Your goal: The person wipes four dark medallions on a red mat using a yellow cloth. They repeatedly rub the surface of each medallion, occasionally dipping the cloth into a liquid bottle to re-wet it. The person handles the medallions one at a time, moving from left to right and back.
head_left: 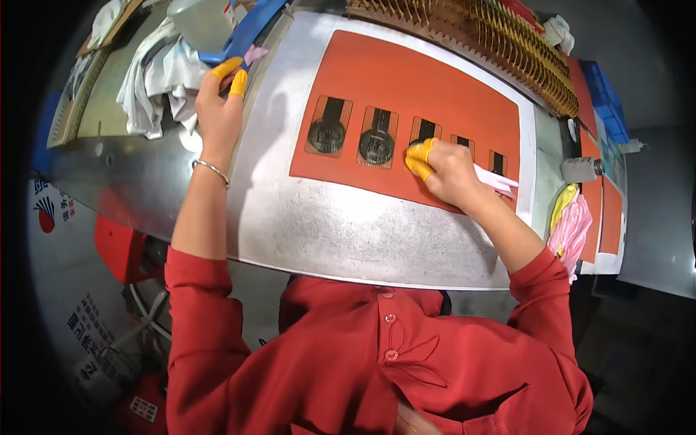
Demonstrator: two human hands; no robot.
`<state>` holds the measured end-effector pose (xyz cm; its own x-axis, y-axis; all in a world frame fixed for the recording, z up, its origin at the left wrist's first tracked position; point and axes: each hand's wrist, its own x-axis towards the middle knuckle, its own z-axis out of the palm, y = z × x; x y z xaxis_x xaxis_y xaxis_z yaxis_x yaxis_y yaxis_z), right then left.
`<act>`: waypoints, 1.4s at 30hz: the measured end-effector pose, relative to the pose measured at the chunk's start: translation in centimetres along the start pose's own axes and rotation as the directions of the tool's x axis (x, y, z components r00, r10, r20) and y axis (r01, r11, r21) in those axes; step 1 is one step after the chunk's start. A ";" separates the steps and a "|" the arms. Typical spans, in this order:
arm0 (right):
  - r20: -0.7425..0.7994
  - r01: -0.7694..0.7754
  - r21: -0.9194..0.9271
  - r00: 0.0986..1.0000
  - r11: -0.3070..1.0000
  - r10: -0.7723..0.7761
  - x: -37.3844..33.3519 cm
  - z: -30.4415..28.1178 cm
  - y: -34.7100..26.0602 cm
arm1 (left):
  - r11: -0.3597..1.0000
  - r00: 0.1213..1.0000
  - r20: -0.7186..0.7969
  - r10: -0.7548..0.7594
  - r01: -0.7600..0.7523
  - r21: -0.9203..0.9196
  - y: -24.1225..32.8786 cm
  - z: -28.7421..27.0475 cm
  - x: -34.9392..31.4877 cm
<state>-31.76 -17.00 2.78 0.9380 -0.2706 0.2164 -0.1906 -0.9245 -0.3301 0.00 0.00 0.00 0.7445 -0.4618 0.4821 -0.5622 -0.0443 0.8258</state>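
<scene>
My left hand [220, 109] has yellow covers on its thumb and index finger. The two fingers are apart at the edge of a blue tray [250, 32], close to a small pink scrap [254, 54], with no held item visible between them. Curled over an orange-red mat [406, 72], my right hand [448, 168] also wears yellow finger covers. A white cloth [496, 178] sticks out of its closed grip. Its fingertips touch or hover at the lower part of a dark patterned plate [425, 129], one in a row of several, including a larger plate [378, 138] and another plate [328, 127] to the left.
White rags [161, 76] and a translucent container [203, 22] lie at the far left. A long rack of slotted brown strips [478, 40] runs along the back. A grey bottle [581, 170] and a pink cloth [573, 225] are at the right. The metal worktop [362, 232] curves in front.
</scene>
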 end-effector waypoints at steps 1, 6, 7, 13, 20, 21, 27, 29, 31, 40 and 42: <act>-0.007 -0.016 -0.029 1.000 0.999 0.016 0.2 -0.1 0.4 | 1.000 1.000 -0.006 0.000 0.000 0.002 0.2 0.1 -0.1; -0.023 -0.001 -0.043 1.000 0.999 0.000 0.6 0.2 0.6 | 0.999 0.999 -0.023 0.029 -0.029 -0.013 -0.1 -0.1 0.5; 0.006 0.025 -0.023 1.000 0.999 -0.025 0.1 0.0 -0.3 | 0.999 0.999 -0.024 0.033 -0.034 -0.007 -0.1 -0.2 0.7; -0.047 0.056 -0.065 0.997 0.996 -0.059 -0.2 0.1 0.4 | 0.999 0.999 -0.036 0.003 -0.005 -0.039 0.2 0.1 0.2; -0.062 0.072 -0.025 0.995 0.997 -0.074 -0.7 0.0 0.7 | 1.000 0.999 0.035 0.012 -0.013 0.015 -0.2 -0.2 -0.2; -0.049 0.091 -0.002 0.995 0.996 -0.091 -1.1 0.0 0.3 | 1.000 0.999 0.029 0.016 -0.017 0.019 -0.4 -0.2 -0.2; -0.090 -0.023 -0.076 0.996 0.997 0.016 1.1 -0.4 2.1 | 0.998 0.997 0.037 -0.065 0.065 0.018 0.3 -0.2 -0.3; -0.043 -0.031 -0.008 0.999 0.999 0.031 1.2 -0.8 2.8 | 0.999 0.998 0.044 -0.044 0.045 -0.017 0.0 0.0 -0.4; -0.023 0.061 0.022 0.998 0.998 -0.060 0.5 -0.4 2.4 | 1.000 0.999 0.036 -0.002 0.001 0.028 -0.3 -0.4 -0.4; -0.014 -0.023 -0.014 1.000 1.000 0.022 1.5 -0.8 2.7 | 0.999 0.999 0.027 -0.036 0.036 0.003 -0.4 -0.1 -0.4; -0.004 0.074 0.060 0.997 0.995 -0.074 -0.5 -0.2 2.1 | 0.998 0.998 0.041 -0.058 0.058 -0.003 -0.5 -0.4 -0.4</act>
<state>-32.74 -18.89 2.17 0.9484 -0.2027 0.2440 -0.1030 -0.9243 -0.3674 0.10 0.54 -0.51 0.7604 -0.4941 0.4215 -0.5173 -0.0683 0.8531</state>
